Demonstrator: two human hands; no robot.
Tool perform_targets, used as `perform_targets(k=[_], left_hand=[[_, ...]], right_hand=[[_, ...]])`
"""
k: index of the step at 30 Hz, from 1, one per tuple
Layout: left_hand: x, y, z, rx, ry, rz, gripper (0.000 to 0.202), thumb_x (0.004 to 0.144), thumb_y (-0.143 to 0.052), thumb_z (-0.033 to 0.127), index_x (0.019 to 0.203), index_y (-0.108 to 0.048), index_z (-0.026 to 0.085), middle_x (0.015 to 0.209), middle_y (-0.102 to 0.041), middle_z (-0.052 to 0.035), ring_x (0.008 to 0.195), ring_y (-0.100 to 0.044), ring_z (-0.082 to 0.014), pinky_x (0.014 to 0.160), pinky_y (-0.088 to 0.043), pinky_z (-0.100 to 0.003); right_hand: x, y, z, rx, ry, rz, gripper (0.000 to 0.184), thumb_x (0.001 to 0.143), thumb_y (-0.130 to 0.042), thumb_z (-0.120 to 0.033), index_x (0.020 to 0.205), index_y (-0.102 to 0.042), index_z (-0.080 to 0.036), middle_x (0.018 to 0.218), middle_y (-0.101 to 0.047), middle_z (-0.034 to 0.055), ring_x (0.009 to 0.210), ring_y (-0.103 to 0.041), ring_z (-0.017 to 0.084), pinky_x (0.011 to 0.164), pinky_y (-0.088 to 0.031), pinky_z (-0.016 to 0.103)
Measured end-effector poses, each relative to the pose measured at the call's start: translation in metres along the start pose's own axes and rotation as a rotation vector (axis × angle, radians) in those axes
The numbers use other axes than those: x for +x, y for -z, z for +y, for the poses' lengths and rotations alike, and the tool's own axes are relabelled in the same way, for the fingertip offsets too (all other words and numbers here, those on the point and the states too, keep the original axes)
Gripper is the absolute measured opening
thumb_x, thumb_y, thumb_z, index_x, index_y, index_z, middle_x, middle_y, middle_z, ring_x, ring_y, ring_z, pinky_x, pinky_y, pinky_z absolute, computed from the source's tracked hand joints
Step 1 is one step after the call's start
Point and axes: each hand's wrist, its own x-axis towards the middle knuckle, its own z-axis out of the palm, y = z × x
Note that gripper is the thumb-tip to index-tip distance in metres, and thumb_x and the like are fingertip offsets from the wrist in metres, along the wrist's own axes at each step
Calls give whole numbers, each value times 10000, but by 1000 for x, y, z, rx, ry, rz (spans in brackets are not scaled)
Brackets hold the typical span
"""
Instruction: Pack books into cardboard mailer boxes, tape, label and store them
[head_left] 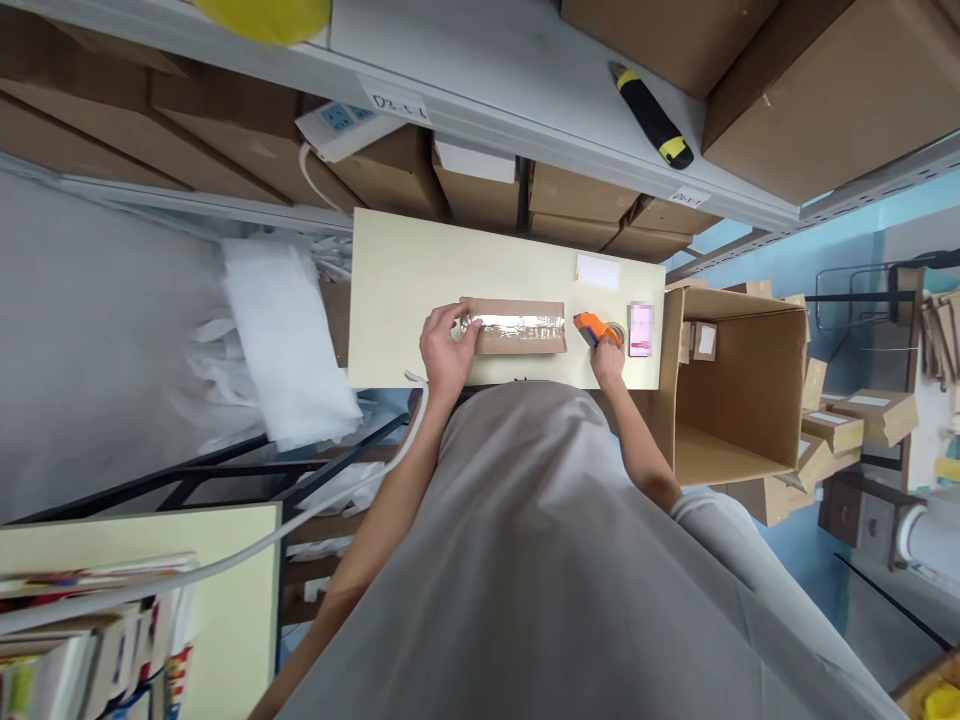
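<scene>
**Small taped box under my hands**

The cardboard box (525, 328) lies flat near the front edge of the pale desk (420, 270), long side toward me, right in front of my body. My left hand (444, 352) is curled over its left end, fingers on top and pressing it down. My right hand (609, 362) is closed around the orange tape dispenser (592, 328), which sits just beside the box's right end.

The box is low, narrow and brown, with square corners and a matte face. A strip of clear tape (517, 322) runs along its top and shines under the light. I judge the box light and fairly stiff, though the flat top could dent under a hard press. The taped strip looks slick, so the bare cardboard at the ends and along the side edges gives the better hold.

A pink, glossy rectangular thing (640, 330) lies to the right of the dispenser, and a white label (598, 271) farther back. A large open carton (739, 400) stands against the desk's right edge. Soft, crumpled white plastic bags (281, 340) pile up on the left. A black and yellow utility knife (651, 118) rests on the grey shelf (480, 70) beyond.
</scene>
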Motion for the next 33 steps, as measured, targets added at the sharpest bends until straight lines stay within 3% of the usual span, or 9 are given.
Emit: perform_targets(k=[3, 7, 9, 12, 16, 21, 25, 29, 33], left_hand=[[0, -3, 7, -16, -21, -6, 307, 1002, -754, 293, 1296, -804, 218, 1351, -799, -134, 1297, -733, -319, 1193, -584, -513], [-4, -9, 31, -97, -11, -69, 270, 1008, -742, 301, 1259, -799, 220, 1279, -828, -109, 1206, -773, -284, 1160, -614, -478], [-9, -14, 49, -212, -1, -164, 275, 1010, -742, 315, 1263, -792, 218, 1208, -849, -89, 1102, -799, -252, 1101, -648, -445], [-17, -20, 77, -389, 2, -313, 287, 993, -784, 352, 1242, -795, 209, 1169, -863, -89, 1010, -817, -230, 1038, -681, -421], [-25, -16, 97, -467, -8, -321, 294, 960, -846, 423, 1164, -808, 216, 1169, -860, -85, 1033, -823, -242, 1036, -691, -424], [-30, 1, 93, -488, -15, -236, 294, 962, -831, 453, 1120, -819, 205, 1130, -853, -78, 987, -820, -239, 994, -697, -404], [-35, 11, 83, -446, -13, -237, 308, 981, -806, 498, 1097, -834, 213, 1132, -848, -77, 991, -816, -246, 995, -703, -414], [-39, 15, 75, -427, -18, -263, 326, 981, -795, 524, 1070, -845, 215, 1179, -839, -83, 975, -808, -241, 987, -706, -408], [-29, 19, 66, -347, 12, -169, 385, 945, -826, 485, 1221, -830, 217, 1198, -812, -86, 987, -791, -232, 952, -690, -372]], right_hand=[[-2, 3, -2, 47, 11, 3, 370, 1102, -548, -141, 1455, -639, -73, 1316, -802, 239, 1259, -771, 320, 1184, -544, 423], [-13, 22, -9, 216, 3, 44, 396, 1155, -513, -354, 1453, -621, -117, 1218, -815, 186, 1110, -800, 327, 1002, -618, 425], [-23, 36, -17, 387, 105, 84, 437, 1161, -491, -489, 1409, -640, -162, 1191, -826, 157, 1109, -798, 316, 985, -635, 413], [-47, 61, -36, 843, 383, 93, 546, 1101, -576, -671, 1384, -664, -212, 1306, -828, 153, 1246, -786, 316, 1074, -642, 420], [-79, 87, -66, 1110, 554, -50, 692, 1011, -678, -806, 1394, -679, -230, 1322, -829, 133, 1264, -799, 303, 1143, -638, 437], [-94, 96, -92, 1095, 612, -132, 784, 987, -645, -886, 1414, -690, -230, 1304, -824, 124, 1275, -793, 302, 1143, -647, 435], [-92, 88, -104, 1077, 652, -184, 800, 956, -664, -907, 1358, -717, -216, 1321, -816, 124, 1253, -788, 298, 1127, -647, 414], [-90, 75, -112, 1100, 661, -184, 772, 941, -682, -910, 1223, -753, -195, 1186, -824, 102, 1165, -781, 289, 1093, -653, 414], [-86, 68, -113, 1043, 667, -179, 740, 957, -663, -905, 1197, -755, -211, 1097, -808, 74, 1083, -770, 276, 1048, -659, 415]])
